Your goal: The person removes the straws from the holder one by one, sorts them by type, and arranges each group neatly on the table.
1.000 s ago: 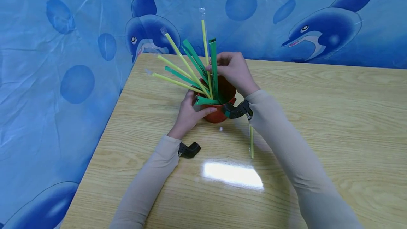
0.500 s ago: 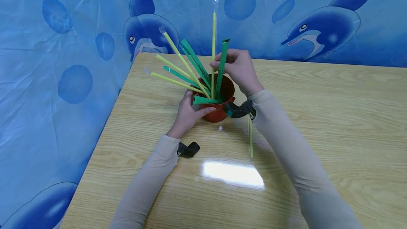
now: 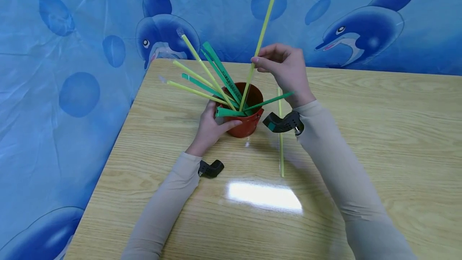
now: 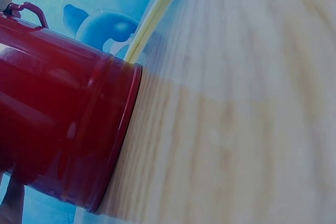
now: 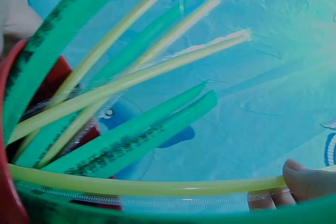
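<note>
A small red metal bucket (image 3: 242, 129) stands on the table. My left hand (image 3: 209, 129) grips its left side, thumb along the front below the rim. In the left wrist view the bucket (image 4: 63, 108) appears sideways. Above it, my right hand (image 3: 286, 67) pinches a yellow straw (image 3: 266, 19) in a clear wrapper between thumb and fingers; its lower end is still inside the bucket. Other yellow straws (image 3: 196, 93) and printed green sticks (image 5: 144, 142) fan out leftward from the bucket. One green stick (image 3: 272, 101) leans over the right rim, its tip overlapping the right wrist.
Another yellow straw (image 3: 281, 155) lies on the wooden table (image 3: 379, 131) to the right of the bucket, partly behind the right wrist camera (image 3: 283, 122). A blue dolphin-print sheet (image 3: 231, 11) hangs behind the table and along its left side.
My right hand has moved right and slightly up, drawing the pinched straw higher and tilting it rightward. The nearby green stick has tipped over to the right. My left hand stays on the bucket.
</note>
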Motion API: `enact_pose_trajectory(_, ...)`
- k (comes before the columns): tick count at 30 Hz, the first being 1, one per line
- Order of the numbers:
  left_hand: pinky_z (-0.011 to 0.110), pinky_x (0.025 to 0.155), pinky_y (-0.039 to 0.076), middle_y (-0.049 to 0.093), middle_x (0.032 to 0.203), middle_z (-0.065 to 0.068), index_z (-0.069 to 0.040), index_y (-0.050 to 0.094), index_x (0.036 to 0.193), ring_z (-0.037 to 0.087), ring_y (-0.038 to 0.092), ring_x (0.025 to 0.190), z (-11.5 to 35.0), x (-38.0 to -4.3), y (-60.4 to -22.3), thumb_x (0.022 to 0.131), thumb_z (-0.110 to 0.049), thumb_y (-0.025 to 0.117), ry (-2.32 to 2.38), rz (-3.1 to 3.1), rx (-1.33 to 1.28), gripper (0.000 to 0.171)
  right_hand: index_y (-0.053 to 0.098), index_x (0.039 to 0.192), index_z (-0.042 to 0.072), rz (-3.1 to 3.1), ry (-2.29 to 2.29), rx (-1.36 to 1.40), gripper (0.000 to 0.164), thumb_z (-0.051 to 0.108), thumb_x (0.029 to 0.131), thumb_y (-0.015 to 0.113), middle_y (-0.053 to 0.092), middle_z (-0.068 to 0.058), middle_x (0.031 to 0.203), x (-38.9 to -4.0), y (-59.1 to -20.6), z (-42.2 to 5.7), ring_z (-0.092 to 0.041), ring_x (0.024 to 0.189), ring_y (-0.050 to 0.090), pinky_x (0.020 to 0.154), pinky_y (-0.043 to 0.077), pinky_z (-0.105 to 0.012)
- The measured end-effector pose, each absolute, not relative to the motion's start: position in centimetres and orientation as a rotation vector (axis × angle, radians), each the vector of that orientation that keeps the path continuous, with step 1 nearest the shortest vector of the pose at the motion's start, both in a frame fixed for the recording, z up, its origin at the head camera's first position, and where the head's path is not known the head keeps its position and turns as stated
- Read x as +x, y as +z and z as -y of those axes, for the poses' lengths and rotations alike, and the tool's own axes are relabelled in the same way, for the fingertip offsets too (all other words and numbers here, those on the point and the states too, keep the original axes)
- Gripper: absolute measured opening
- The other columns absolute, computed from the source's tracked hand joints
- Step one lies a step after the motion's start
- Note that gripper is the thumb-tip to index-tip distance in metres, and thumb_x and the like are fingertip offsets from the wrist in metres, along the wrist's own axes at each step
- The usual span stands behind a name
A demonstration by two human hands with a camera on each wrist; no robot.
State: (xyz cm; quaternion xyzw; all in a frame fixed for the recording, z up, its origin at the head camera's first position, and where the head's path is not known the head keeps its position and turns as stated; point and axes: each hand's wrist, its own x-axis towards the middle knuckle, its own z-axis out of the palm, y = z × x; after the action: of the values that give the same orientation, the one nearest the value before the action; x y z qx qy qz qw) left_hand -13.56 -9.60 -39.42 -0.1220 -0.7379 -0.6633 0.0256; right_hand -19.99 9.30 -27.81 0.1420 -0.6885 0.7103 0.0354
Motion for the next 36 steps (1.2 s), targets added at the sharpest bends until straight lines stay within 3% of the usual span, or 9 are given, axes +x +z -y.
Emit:
enact_pose_trajectory(12,0.032,0.1,0.043,0.044,0.137,0.009,-0.008,0.034,0.143,0.016,0.043,0.124,9.7,-13.6,-39.2,0.078,-0.01,0.078,-2.073,2.249,-0.407,0.078,0.07,0.084,-0.001,1.852,2.258,0.456,0.003,-0.003,0.081,0.071,0.069,-0.011,0.081,-19.2,-25.7,-10.9,-0.022,0.075,0.065,0.075,0.055,-0.031)
enact_pose_trajectory(15,0.033,0.1,0.043,0.043,0.137,0.009,-0.008,0.034,0.143,0.016,0.043,0.125,9.8,-13.5,-39.2,0.078,-0.018,0.079,-2.068,2.245,-0.416,0.08,0.07,0.084,-0.001,1.814,2.215,0.48,0.004,-0.004,0.082,0.069,0.069,-0.011,0.081,-19.1,-25.5,-11.3,-0.021,0.075,0.066,0.075,0.055,-0.031)
enact_pose_trajectory(21,0.032,0.101,0.042,0.044,0.136,0.009,-0.008,0.034,0.143,0.017,0.043,0.124,9.8,-13.4,-39.2,0.076,-0.035,0.078,-2.075,2.24,-0.408,0.085,0.067,0.087,-0.01,1.661,2.333,0.441,0.01,-0.006,0.079,0.071,0.068,-0.015,0.082,-18.6,-24.7,-12.5,-0.024,0.075,0.065,0.075,0.055,-0.029)
enact_pose_trajectory(28,0.033,0.102,0.041,0.043,0.137,0.01,-0.008,0.034,0.144,0.017,0.043,0.125,9.7,-13.5,-39.3,0.066,-0.058,0.074,-2.069,2.239,-0.413,0.1,0.064,0.087,-0.015,1.533,2.268,0.43,0.014,-0.007,0.078,0.072,0.068,-0.018,0.08,-17.8,-24.2,-13.9,-0.026,0.073,0.065,0.073,0.055,-0.031)
enact_pose_trajectory(36,0.036,0.103,0.039,0.04,0.141,0.012,-0.007,0.031,0.145,0.02,0.039,0.129,9.8,-13.5,-39.2,0.065,-0.055,0.074,-2.113,2.234,-0.408,0.103,0.059,0.088,-0.021,1.388,2.241,0.387,0.023,-0.008,0.077,0.073,0.065,-0.023,0.081,-16.6,-24.3,-15.4,-0.029,0.072,0.065,0.073,0.055,-0.034)
